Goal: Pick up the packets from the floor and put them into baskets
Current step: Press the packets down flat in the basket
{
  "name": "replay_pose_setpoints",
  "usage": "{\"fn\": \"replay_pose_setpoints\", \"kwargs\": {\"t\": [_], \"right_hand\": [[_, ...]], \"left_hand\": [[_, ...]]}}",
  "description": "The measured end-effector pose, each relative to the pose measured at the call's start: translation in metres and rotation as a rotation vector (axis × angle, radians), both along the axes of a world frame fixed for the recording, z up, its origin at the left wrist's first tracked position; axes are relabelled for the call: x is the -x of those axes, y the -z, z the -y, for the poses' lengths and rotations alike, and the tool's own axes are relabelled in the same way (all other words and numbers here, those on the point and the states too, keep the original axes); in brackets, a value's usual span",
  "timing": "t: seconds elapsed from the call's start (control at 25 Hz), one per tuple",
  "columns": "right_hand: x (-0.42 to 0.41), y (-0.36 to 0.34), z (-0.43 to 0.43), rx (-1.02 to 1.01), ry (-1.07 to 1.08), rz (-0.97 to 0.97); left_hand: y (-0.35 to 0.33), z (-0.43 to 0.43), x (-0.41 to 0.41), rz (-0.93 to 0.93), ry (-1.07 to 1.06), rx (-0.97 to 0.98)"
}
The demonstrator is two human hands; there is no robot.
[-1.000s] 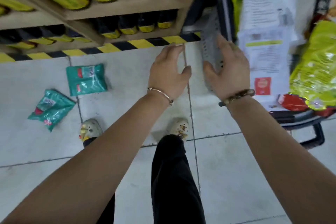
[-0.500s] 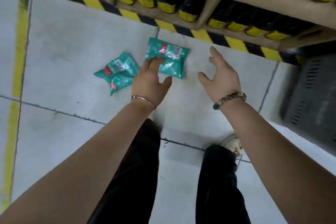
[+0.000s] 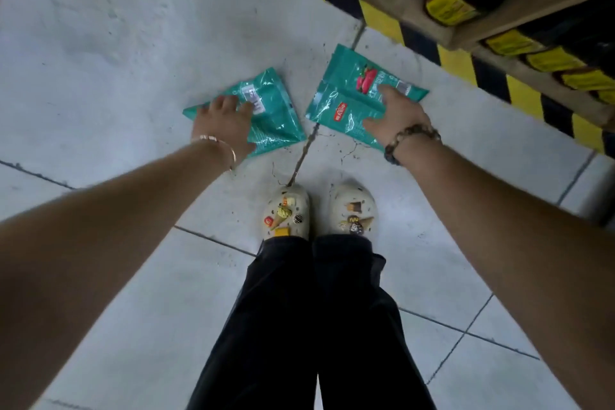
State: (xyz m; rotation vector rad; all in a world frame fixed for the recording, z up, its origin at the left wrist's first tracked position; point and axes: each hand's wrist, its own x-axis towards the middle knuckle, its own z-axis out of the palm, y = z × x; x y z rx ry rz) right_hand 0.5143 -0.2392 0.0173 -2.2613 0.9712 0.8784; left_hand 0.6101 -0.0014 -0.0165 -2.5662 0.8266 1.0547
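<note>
While nothing is pinched yet, L hand (image 3: 222, 120) lies spread open on the left packet (image 3: 273, 112), R hand (image 3: 397, 114) the same on the right packet (image 3: 339, 100). Both packets sit flat on the floor (image 3: 133, 43) under the palms. Shiny bags may slip away w/o a real pinch.

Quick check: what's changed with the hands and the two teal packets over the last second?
Both hands came down from the air to the floor: the left hand now rests on the left packet, and the right hand lies with fingers spread on the right packet. Whether the left hand grips yet is unclear. Both packets stay on the floor, side by side, neither lifted.
</note>
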Motion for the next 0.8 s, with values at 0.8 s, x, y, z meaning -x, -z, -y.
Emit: {"fn": "replay_pose_setpoints", "kwargs": {"t": [0.8], "right_hand": [[-0.039, 0.129, 0.040, 0.272, -0.287, -0.041]], "left_hand": [[0.108, 0.002, -0.030, 0.048, -0.300, -0.031]]}}
